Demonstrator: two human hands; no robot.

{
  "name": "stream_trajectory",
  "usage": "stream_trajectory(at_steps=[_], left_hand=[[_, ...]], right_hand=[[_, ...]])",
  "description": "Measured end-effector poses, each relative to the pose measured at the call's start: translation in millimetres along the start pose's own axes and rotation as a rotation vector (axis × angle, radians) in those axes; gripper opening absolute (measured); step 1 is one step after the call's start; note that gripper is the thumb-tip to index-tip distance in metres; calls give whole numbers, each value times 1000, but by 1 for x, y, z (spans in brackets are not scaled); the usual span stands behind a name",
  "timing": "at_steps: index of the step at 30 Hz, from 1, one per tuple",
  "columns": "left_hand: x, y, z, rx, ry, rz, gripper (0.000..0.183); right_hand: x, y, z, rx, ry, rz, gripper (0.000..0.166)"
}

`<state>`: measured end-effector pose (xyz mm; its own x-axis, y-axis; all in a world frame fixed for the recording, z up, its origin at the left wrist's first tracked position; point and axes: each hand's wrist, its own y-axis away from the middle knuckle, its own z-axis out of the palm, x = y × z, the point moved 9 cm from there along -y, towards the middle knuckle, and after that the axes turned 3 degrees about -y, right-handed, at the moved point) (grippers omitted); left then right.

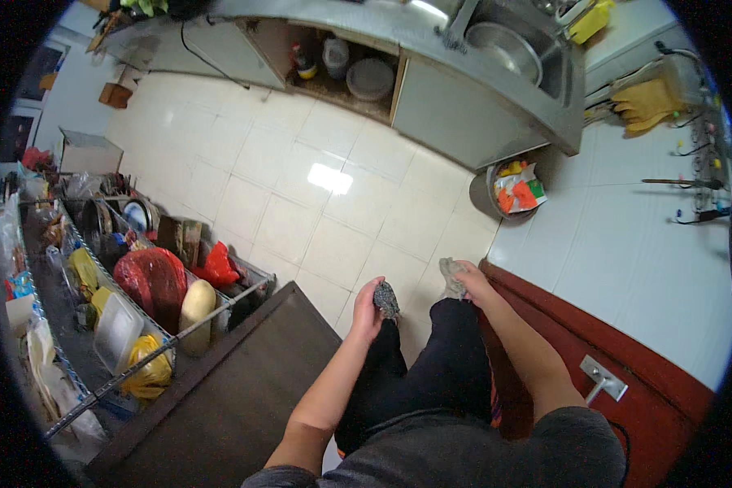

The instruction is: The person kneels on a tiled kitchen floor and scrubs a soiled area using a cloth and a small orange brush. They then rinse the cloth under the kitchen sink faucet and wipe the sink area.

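Observation:
My left hand [368, 310] is closed around a dark grey scouring pad [387, 299], apparently steel wool, above the left leg of my black trousers. In my right hand [473, 282] is a crumpled grey-beige cloth [452, 278], which hangs from the fingers over the other leg. The two hands are apart, both over the tiled floor [317, 238]. Some fingertips are hidden behind what they hold.
Ahead stands a counter with a sink [555, 67] holding a metal basin [505, 53], above an open cupboard [317, 91]. A filled waste bin [483, 194] is by the wall. At left is a crowded wire rack [219, 311]; at right, a red door [543, 341].

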<state>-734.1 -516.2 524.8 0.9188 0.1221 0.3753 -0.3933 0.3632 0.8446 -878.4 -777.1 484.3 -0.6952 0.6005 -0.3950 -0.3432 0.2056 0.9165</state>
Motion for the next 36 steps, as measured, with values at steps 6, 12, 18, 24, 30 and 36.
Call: stream_trajectory(at_steps=[6, 12, 18, 24, 30, 36], left_hand=[[101, -17, 30, -16, -18, 60, 38], [163, -42, 82, -23, 47, -17, 38], [225, -58, 226, -181, 57, -5, 47], [259, -41, 420, -665, 148, -148, 59], [242, -54, 551, -905, -4, -417, 86], [183, -59, 655, -959, -240, -621, 71]], right_hand=[[-105, 109, -18, -30, -337, -135, 47], [-169, 104, -48, -65, -547, -165, 44], [-251, 46, -41, -13, -500, -69, 40], [-325, 71, -53, -81, -639, -155, 40], [-326, 110, -116, 46, -872, -388, 47], [-252, 156, -157, 254, -1120, -533, 52]])
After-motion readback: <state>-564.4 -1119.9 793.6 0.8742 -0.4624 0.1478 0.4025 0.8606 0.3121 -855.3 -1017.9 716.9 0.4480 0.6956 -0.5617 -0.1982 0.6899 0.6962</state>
